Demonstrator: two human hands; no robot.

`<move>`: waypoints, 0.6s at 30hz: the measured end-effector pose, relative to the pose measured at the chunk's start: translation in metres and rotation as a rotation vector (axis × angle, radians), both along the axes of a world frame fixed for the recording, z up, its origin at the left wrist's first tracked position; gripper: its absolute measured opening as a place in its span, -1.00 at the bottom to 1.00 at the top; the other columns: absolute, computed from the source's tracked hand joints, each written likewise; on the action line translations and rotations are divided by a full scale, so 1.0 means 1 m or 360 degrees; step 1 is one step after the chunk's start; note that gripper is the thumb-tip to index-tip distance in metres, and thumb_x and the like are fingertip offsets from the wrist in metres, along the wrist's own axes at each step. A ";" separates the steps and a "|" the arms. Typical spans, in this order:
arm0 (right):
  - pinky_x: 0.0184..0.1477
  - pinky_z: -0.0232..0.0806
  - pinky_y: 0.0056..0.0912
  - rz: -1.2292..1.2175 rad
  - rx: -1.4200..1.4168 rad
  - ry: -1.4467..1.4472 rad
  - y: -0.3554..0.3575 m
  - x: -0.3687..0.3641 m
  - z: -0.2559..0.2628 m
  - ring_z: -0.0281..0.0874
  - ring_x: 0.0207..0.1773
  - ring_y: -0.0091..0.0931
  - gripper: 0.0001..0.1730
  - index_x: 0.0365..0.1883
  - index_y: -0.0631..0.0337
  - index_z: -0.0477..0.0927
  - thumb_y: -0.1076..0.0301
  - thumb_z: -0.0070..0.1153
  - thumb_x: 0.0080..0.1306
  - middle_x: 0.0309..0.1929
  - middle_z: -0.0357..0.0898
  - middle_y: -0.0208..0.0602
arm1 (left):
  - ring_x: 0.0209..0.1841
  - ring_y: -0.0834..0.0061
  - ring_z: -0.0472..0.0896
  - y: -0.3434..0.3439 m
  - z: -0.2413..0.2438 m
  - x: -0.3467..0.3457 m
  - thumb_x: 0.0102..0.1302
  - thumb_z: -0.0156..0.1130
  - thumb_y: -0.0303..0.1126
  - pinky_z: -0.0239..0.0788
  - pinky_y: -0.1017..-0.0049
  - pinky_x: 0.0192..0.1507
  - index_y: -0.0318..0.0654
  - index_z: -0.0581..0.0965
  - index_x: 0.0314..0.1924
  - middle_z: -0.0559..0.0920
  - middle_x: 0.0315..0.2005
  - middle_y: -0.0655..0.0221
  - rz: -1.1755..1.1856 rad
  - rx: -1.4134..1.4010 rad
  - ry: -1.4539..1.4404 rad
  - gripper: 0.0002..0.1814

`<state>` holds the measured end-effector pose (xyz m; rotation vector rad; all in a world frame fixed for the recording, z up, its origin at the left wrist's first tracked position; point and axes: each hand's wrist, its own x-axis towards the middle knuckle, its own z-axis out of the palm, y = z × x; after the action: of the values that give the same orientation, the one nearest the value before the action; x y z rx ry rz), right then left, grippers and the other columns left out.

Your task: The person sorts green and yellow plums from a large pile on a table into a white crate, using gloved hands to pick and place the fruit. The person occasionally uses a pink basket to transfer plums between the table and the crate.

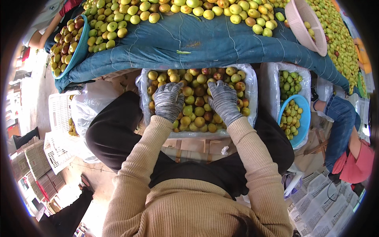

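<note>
A crate lined with clear plastic (251,97) stands between my knees, full of green and reddish-brown jujubes (199,111). My left hand (168,100), in a grey knitted glove, rests palm down on the fruit at the crate's left side. On the right side of the same fruit lies my right hand (224,100), gloved alike, its fingers pointing away from me. Both hands have their fingers somewhat spread; what lies under the palms is hidden. Beyond the crate, a table covered with blue quilted cloth (204,38) bears many loose green and yellowish jujubes (154,17).
A blue basket of reddish jujubes (86,38) is at the table's left, a pink basket (302,26) at its right. Another lined crate (272,80) holds green fruit and a blue basket (308,118). White plastic crates (56,109) stand left. Other people sit or stand at both sides.
</note>
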<state>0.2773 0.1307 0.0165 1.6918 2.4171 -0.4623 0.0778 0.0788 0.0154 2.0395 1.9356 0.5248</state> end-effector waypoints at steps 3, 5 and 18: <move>0.02 0.39 -0.16 -0.0511 -0.0025 0.0547 0.015 0.011 0.005 0.55 -0.06 -0.24 -0.54 -0.07 0.05 0.52 0.04 0.16 0.09 -0.17 0.58 -0.14 | -0.01 0.17 0.51 0.004 0.004 -0.003 0.07 0.25 -0.43 0.27 0.23 0.13 -0.17 0.56 -0.07 0.59 -0.09 0.21 0.0091 -0.0006 -0.0046 -0.65; 0.06 0.36 -0.16 -0.0676 0.0066 0.0652 0.036 0.026 0.004 0.54 -0.03 -0.22 -0.49 -0.03 0.08 0.50 -0.01 0.14 0.11 -0.09 0.56 -0.11 | -0.02 0.18 0.52 0.000 0.005 -0.009 0.06 0.26 -0.44 0.28 0.24 0.14 -0.17 0.58 -0.10 0.60 -0.09 0.22 0.0218 0.0001 -0.0035 -0.67; 0.20 0.23 -0.06 -0.0335 -0.0099 -0.0136 0.072 0.019 -0.034 0.42 0.16 -0.18 -0.42 0.15 0.06 0.43 -0.14 -0.15 0.35 0.12 0.46 -0.03 | 0.25 0.09 0.28 0.035 0.005 -0.024 0.06 0.28 -0.36 0.13 0.20 0.27 -0.05 0.48 0.12 0.32 0.24 0.17 0.0325 -0.0614 0.0131 -0.46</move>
<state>0.2964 0.2022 -0.0173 1.9067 2.1535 -0.4764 0.0537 0.1133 0.0202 1.6575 2.1106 0.0949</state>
